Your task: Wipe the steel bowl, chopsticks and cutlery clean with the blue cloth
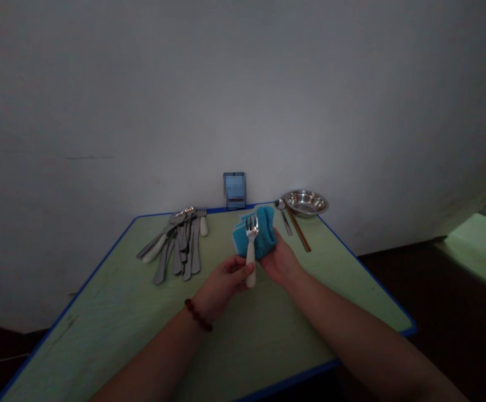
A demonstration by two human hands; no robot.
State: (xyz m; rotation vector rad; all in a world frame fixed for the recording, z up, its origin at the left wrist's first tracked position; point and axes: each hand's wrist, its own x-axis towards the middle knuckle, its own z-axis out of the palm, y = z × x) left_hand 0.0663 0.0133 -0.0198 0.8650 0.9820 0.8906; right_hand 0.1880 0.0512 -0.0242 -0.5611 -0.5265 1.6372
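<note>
My left hand grips a fork by its white handle, with the metal tines pointing up and away from me. Behind the fork's head is a folded blue cloth, which my right hand holds from the right and below. The fork lies in front of the cloth, overlapping it; whether the tines press against it I cannot tell. Most of my right hand's fingers are hidden behind the cloth. A beaded bracelet circles my left wrist.
Several forks and spoons lie in a pile of cutlery at the left. Toward the back right are a spoon, a pair of chopsticks and a steel bowl. A blurred device leans on the wall behind the blue-edged table.
</note>
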